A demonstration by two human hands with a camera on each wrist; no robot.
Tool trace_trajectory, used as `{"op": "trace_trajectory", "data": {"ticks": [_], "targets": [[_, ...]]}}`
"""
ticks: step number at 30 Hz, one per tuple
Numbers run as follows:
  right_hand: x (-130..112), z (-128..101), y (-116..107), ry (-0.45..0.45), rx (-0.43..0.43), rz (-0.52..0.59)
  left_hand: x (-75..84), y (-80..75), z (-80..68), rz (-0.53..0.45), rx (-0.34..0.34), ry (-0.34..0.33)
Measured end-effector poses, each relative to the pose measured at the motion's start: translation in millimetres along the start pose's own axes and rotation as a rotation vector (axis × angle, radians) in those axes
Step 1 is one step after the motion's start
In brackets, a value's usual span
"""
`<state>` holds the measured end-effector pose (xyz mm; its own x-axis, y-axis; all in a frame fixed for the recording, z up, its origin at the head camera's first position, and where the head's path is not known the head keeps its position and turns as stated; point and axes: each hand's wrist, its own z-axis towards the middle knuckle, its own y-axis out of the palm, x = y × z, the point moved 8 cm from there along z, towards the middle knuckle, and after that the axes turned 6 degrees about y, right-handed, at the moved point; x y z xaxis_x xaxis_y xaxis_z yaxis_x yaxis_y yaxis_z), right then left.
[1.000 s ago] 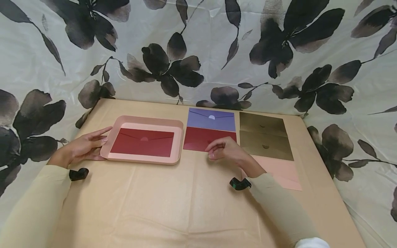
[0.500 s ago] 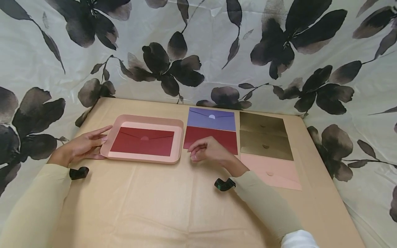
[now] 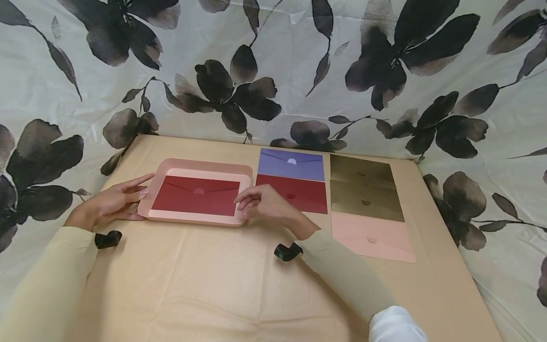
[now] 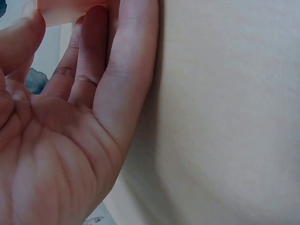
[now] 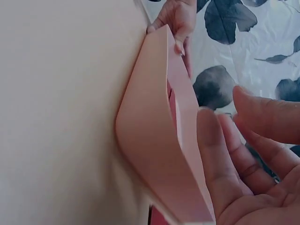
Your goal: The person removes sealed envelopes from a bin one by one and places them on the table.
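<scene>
A shallow pink tray lies on the table with a dark red envelope inside it. My left hand holds the tray's left end, thumb at the rim and fingers along the outer side. In the left wrist view, only a corner of the tray shows beyond the left hand. At the tray's right end is my right hand, its fingers loosely bent and nothing between them. The right wrist view shows this hand beside the tray's wall, thumb and fingertips apart.
Right of the tray lie a blue envelope and a second dark red envelope. Two olive-brown envelopes and a pink envelope lie farther right. A flowered cloth hangs behind the table.
My right hand has moved left from the second dark red envelope to the tray's right end, uncovering that envelope and the pink one. My left hand keeps its place on the tray.
</scene>
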<state>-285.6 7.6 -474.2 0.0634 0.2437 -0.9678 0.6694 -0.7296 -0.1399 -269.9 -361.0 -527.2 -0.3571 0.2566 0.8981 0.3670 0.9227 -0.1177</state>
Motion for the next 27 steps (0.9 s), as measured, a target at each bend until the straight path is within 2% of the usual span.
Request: {"op": "trace_trajectory", "data": {"ticks": [10, 17, 20, 27], "targets": [[-8.8, 26.1, 13.7, 0.025, 0.043, -0.03, -0.5, -2.4, -2.5, 0.016, 0.027, -0.02], [-12.7, 39.8, 10.4, 0.033, 0.115, -0.102, 3.4, 3.8, 5.8, 0.017, 0.012, 0.0], [-15.4, 47.5, 12.2, 0.041, 0.132, -0.103, 2.5, 1.4, 4.9, 0.016, 0.026, -0.009], [-13.2, 61.5, 12.1, 0.1, 0.233, -0.117, -2.7, -0.4, 2.4, 0.021, 0.039, -0.011]]}}
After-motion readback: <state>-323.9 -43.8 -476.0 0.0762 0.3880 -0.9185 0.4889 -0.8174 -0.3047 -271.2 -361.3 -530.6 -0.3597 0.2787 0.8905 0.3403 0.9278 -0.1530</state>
